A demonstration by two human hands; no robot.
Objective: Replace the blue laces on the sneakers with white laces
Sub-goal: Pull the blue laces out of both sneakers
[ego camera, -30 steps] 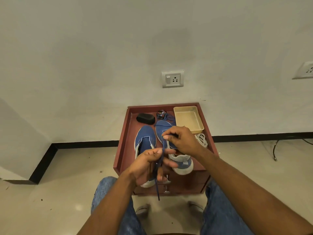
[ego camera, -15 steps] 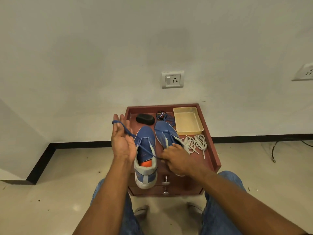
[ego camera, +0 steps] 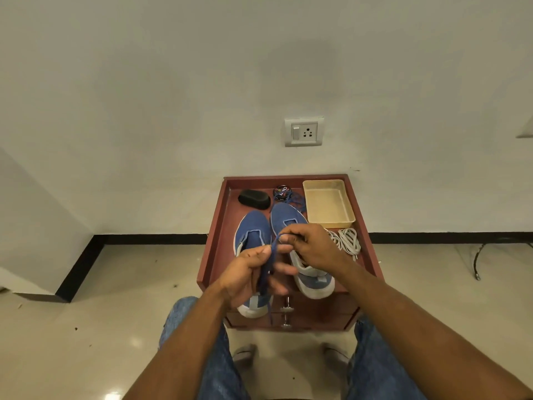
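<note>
Hands are seen nearest: the left hand [ego camera: 253, 274] grips a dark blue flat lace [ego camera: 266, 269] whose tail hangs toward six o'clock, while the right hand [ego camera: 311, 246] pinches its upper end. Beneath them, two blue canvas sneakers [ego camera: 253, 229] lie on the reddish wooden bench [ego camera: 219, 235]. Bundling of the removed lace appears to be in hand. At three o'clock, coiled white laces [ego camera: 347, 241] wait untouched; setting the blue lace aside is called for next, perhaps in the beige plastic tray [ego camera: 328, 220] at one o'clock.
</note>
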